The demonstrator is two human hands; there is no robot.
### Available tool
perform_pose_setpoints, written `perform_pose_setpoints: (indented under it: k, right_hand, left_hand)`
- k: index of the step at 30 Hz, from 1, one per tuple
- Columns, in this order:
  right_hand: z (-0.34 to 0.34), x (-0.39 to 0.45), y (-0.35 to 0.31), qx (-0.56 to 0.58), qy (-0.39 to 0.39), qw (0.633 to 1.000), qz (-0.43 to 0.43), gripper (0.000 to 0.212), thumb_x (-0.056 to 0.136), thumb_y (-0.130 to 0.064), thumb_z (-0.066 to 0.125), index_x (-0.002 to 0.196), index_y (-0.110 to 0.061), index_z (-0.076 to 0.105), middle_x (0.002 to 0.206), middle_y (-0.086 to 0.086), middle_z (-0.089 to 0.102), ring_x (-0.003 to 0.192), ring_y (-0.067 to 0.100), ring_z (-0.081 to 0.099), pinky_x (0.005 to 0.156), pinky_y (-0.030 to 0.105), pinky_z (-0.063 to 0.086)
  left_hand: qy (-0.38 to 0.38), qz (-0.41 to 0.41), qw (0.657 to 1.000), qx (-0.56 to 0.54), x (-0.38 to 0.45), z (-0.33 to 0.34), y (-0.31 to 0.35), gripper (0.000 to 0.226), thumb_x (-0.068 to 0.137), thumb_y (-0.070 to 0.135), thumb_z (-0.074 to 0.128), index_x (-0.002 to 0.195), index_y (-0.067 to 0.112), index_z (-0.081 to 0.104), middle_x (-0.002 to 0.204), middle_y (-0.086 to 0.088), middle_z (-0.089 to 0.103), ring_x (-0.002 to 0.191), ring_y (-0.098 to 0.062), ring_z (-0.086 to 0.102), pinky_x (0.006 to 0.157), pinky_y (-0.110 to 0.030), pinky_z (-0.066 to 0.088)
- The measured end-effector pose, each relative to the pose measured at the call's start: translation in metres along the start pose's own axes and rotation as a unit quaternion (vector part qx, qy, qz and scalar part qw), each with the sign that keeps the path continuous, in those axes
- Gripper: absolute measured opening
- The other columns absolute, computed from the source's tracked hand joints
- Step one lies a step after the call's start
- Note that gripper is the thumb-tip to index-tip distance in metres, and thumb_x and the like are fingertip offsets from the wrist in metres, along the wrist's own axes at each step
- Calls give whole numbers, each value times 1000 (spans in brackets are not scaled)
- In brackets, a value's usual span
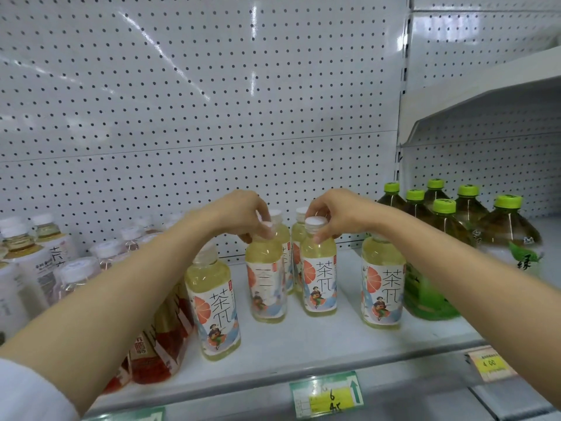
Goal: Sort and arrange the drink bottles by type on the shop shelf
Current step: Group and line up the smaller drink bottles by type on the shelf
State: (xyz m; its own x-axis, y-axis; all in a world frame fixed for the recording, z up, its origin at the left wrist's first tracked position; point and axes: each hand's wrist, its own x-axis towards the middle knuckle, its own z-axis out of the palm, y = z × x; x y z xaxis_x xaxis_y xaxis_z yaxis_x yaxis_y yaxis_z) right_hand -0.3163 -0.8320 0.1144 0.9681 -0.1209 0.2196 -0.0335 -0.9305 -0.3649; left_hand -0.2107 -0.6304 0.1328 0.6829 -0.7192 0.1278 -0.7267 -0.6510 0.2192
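In the head view, both arms reach into the middle of the frame, over a white shelf (303, 338). The left hand (243, 212) has its fingers curled round the cap of a pale yellow bottle (267, 278) at the centre, which stands on the shelf. The right hand (334, 212) pinches the white cap of a second yellow bottle (319, 278), just to the right of the first one and also standing.

Two more bottles of this type stand nearer the front: one at lower left of centre (214, 305), one to the right (383, 284). Others stand behind the hands, partly hidden.

At the right of the frame are big green-capped bottles (504, 229). At the left are reddish bottles (164, 344) and white-capped ones (45, 238). A price tag (328, 393) hangs at the shelf's front edge, at the bottom.
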Motion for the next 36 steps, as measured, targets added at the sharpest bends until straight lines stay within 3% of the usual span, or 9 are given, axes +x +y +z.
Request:
perform_pose_setpoints:
  k: [6,11,17,20,22,24,27,29,36]
  right_hand:
    - [6,-3,-3,20,32,999,9,49,71,-18,86,116,-17,68,100,-1,70,90,18,68,83,35,58]
    - [10,-4,-4,0,55,998,9,49,73,-21,85,119,-16,67,107,2,69,95,18,64,86,31,54]
    - [19,-15,-13,-28,74,997,25,51,82,-25,77,130,-17,60,126,3,64,109,18,61,94,32,49]
    - [37,-57,-7,9,246,969,5,51,88,-27,70,136,-19,56,135,1,60,121,16,57,105,39,46]
    - [61,-101,3,29,409,911,-33,47,89,-24,71,133,-13,59,135,2,59,126,17,53,108,39,43]
    - [90,-136,19,25,485,874,-31,53,89,-26,69,137,-8,54,141,3,52,134,15,44,113,37,35]
    - [131,-155,43,123,435,890,65,78,89,-37,67,153,-18,27,158,-4,28,146,10,23,119,43,24]
    - [142,-150,49,237,382,886,113,90,84,-32,71,155,-30,16,160,-6,26,146,15,28,116,51,30]
    - [140,-127,60,231,328,893,203,83,76,-27,82,143,-22,34,128,2,59,113,24,59,89,39,50]
  left_hand:
    - [99,-52,990,89,7,25,20,60,85,63,64,59,10,54,64,-6,70,57,-18,58,61,-28,49]
    - [33,-40,998,19,1,19,19,42,81,37,81,105,4,70,101,-10,75,92,-24,72,84,-37,56]
    - [86,-35,995,21,-8,31,23,50,83,43,77,122,13,64,114,-5,70,104,-23,63,88,-36,52]
    - [214,-26,976,-17,-47,49,20,68,87,44,72,144,19,46,140,-3,57,129,-22,51,102,-35,42]
    - [374,-23,923,-88,-91,71,10,73,86,39,74,148,19,42,146,-1,50,136,-22,42,111,-38,35]
    - [470,-78,864,-160,-128,101,-1,80,82,30,79,149,14,38,148,-7,47,138,-26,39,115,-45,34]
    - [425,-187,838,-288,-148,147,-7,104,77,22,84,158,14,18,157,-10,33,146,-25,28,118,-44,26]
    - [384,-210,843,-314,-145,165,-5,110,77,20,84,159,14,12,158,-11,30,144,-25,29,115,-43,28]
    - [341,-226,878,-249,-131,177,-21,83,80,29,80,148,20,33,132,-6,58,118,-30,57,91,-46,48]
